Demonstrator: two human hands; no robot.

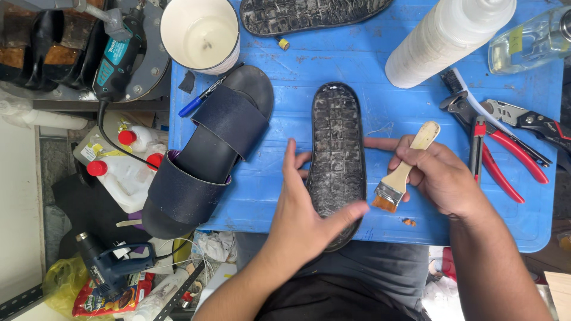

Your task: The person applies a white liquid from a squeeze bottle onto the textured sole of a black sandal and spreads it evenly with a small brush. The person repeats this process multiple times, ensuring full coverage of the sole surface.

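blue desk | black sole lain lengthwise away, between hands | left hand spread open, pressed on its near edge | right hand closed around brush, just right of sole

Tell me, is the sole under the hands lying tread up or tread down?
Tread up: the black sole shows its ribbed, glue-glossed pattern, steadied by the left hand.
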